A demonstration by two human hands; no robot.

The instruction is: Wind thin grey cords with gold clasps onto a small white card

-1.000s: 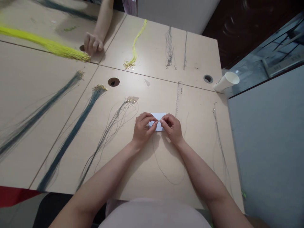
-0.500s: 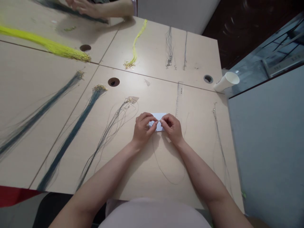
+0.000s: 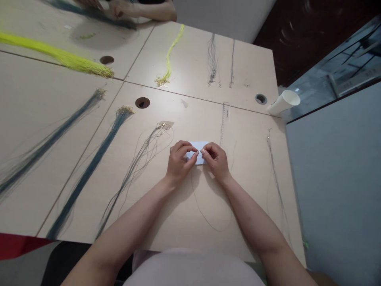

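My left hand (image 3: 180, 161) and my right hand (image 3: 218, 161) meet fingertip to fingertip above a small white card (image 3: 198, 145). Both are closed in a pinch, with a tiny piece of thin line between them; whether a hook is in there too is too small to tell. A fishing line (image 3: 205, 219) hangs from under my hands and loops across the tabletop towards me. Left of my hands lies a loose bunch of lines tipped with gold fish hooks (image 3: 163, 126), partly on a small brownish scrap.
Dark green bundles of hooked line (image 3: 101, 159) lie at left, a yellow bundle (image 3: 59, 55) beyond them. Ahead are a clear ruler (image 3: 225, 119) and a white cup (image 3: 285, 101) at the right edge. Several lines (image 3: 275, 174) lie right. A co-worker's hands (image 3: 122, 8) work far left.
My hands stay almost in place, with only a slight shift at the fingertips. Across the table, the co-worker's forearm and hands have shifted right, and a second hand now shows.
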